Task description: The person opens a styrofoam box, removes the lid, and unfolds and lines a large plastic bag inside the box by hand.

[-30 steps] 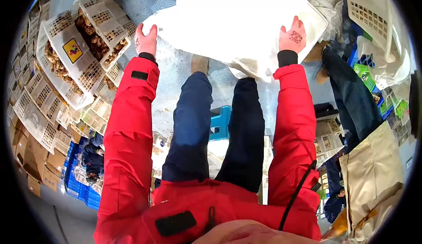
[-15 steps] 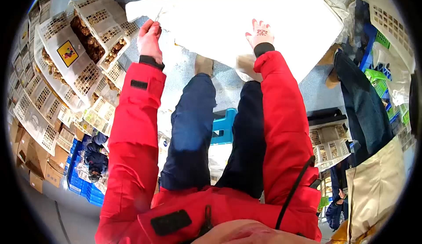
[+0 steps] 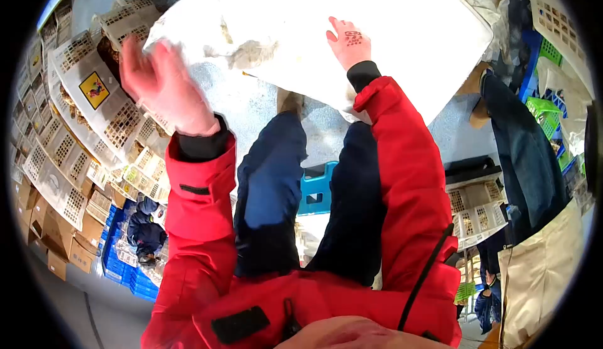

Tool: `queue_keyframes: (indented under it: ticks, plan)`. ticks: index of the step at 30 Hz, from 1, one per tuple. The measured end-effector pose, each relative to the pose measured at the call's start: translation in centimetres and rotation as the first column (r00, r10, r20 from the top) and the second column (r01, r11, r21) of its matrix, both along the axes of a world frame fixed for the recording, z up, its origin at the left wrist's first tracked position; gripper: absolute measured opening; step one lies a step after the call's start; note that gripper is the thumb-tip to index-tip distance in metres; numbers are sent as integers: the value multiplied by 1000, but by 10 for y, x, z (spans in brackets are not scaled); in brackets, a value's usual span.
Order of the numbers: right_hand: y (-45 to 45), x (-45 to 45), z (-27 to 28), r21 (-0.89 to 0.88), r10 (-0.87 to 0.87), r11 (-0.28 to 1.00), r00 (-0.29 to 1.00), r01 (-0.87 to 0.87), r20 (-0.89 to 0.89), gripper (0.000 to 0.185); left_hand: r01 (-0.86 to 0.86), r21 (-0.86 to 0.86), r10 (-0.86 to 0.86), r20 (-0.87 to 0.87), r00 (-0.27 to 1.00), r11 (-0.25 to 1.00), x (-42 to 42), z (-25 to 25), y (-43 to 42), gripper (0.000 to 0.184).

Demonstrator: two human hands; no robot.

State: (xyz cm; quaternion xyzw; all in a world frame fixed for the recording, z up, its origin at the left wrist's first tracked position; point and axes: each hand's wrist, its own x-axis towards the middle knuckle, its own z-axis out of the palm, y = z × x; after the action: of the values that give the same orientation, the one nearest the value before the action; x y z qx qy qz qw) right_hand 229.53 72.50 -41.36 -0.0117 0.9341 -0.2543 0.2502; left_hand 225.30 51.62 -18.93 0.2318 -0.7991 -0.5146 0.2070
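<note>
A bright white sheet-like surface (image 3: 402, 54), washed out by glare, spreads in front of my knees. My right hand (image 3: 350, 42) rests on it with fingers apart; dark printing shows on the back of its pink glove. To the left, my left hand (image 3: 168, 88) is raised off the sheet's edge, smeared by motion, its fingers spread and nothing visible in them. Near that hand, the sheet's left part (image 3: 188, 32) lies crumpled, with a greyish translucent patch (image 3: 251, 54) along the front edge.
White perforated crates (image 3: 94, 91) holding brown lumpy pieces are stacked at left, above cardboard boxes (image 3: 59, 223). A blue plastic stool (image 3: 315, 189) shows between my legs. Another person's leg (image 3: 521, 154) stands at right, near green baskets (image 3: 543, 116). A person in dark clothes (image 3: 146, 229) is lower left.
My left hand has let go of the sheet's corner, opened, and moved left and nearer to me. The sheet's left part has spread wider. My right hand has shifted slightly left.
</note>
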Motion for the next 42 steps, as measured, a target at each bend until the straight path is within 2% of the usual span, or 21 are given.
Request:
queue_keyframes:
  ticks: [1,3,5,6,8,10,12,15,16,18,20,22,23,24,26,29,33,36,38,40,42]
  plan:
    - [0,0,-2,-70,6,997,998,-10,-56,37,108,-277,-52,202,978,955,-6,-24,-8,59]
    - [7,-8,-7,2,-89,996,968,92,-233,38,17,-290,113,426,898,957,-13,-94,-45,78]
    - [28,-19,-44,-1,-230,967,872,255,-432,47,235,-639,181,515,838,732,-9,-115,-65,87]
    - [43,-31,-32,116,-256,940,888,321,-383,52,298,-601,183,610,771,742,3,-133,-82,84]
    - [61,-47,-26,187,-474,861,880,473,-42,58,184,-94,-20,844,536,978,32,-175,-117,80]
    - [79,-40,-72,257,-553,828,804,499,220,62,-295,417,-276,865,419,860,50,-175,-105,70]
    - [90,-33,-97,112,-518,854,808,508,279,45,-254,544,-391,793,467,800,62,-185,-96,53]
    - [99,-24,-70,-281,-934,324,353,903,61,30,-144,468,-203,613,764,872,57,-173,-91,33]
    - [107,-24,-65,-446,-995,35,72,894,65,26,-123,412,-114,505,855,903,51,-170,-92,31]
    - [135,-6,-84,-602,-964,-262,-179,754,196,28,-130,468,2,263,965,874,44,-145,-95,29]
    - [152,5,-90,-437,-997,-7,27,900,71,38,-97,588,-25,196,980,803,61,-144,-111,34]
    - [156,15,-113,-425,-984,102,154,899,89,40,-66,469,-176,453,874,881,86,-167,-134,47]
    - [141,7,-87,-356,-981,-17,54,934,187,51,-77,398,-147,501,853,914,98,-189,-155,53]
    - [140,-1,-73,53,-965,262,263,964,-19,57,-84,329,-117,545,830,940,103,-208,-167,60]
    - [129,-4,-55,103,-811,483,489,869,-321,54,-519,405,43,757,652,752,68,-163,-138,71]
    - [83,-10,7,226,-233,903,858,366,-459,51,-376,283,190,517,834,882,49,-150,-146,62]
    - [22,7,3,340,371,893,910,-294,-186,53,165,-32,-163,76,984,986,24,-94,-54,53]
    - [9,10,-31,430,351,847,936,-312,-14,56,586,-532,-421,409,810,611,-3,-92,17,64]
    - [8,3,-38,431,288,862,957,-267,17,61,542,-529,-336,439,833,653,-18,-140,6,75]
    - [9,3,-48,429,208,879,977,-208,49,63,387,-154,-252,537,805,909,-25,-189,-20,71]
    - [10,3,-54,403,127,903,988,-151,85,65,400,174,-427,535,729,900,-34,-190,-33,52]
